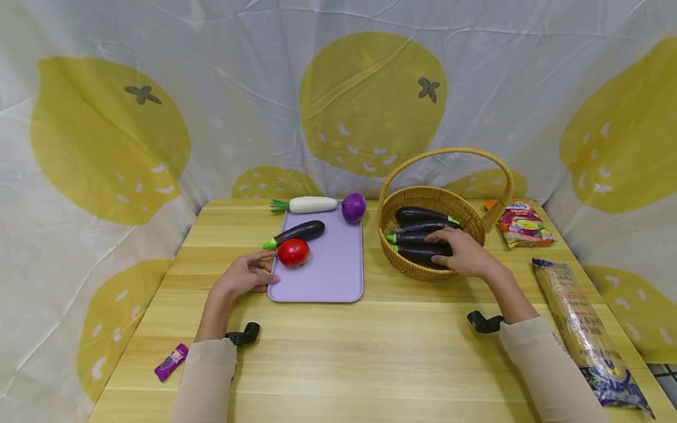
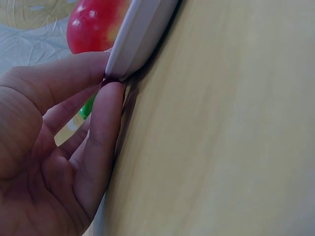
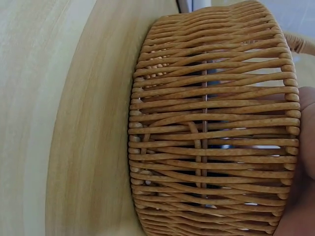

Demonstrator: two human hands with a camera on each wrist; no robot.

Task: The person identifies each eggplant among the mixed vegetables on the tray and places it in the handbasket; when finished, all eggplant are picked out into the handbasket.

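My left hand is at the left edge of a lilac tray; in the left wrist view, its thumb and a finger pinch the rim. Just beside its fingertips, a red tomato rests on the tray against an eggplant, whose green end reaches past the edge. My right hand reaches over the front of a wicker basket. Thumb and fingers straddle and grip the nearest eggplant; several eggplants lie there side by side. The right wrist view shows mostly woven wall, hiding the fingertips.
A white radish and a purple onion lie at the tray's far edge. The basket's tall handle arches overhead. Right of it are a candy bag and a long clear package. A small purple packet lies front left.
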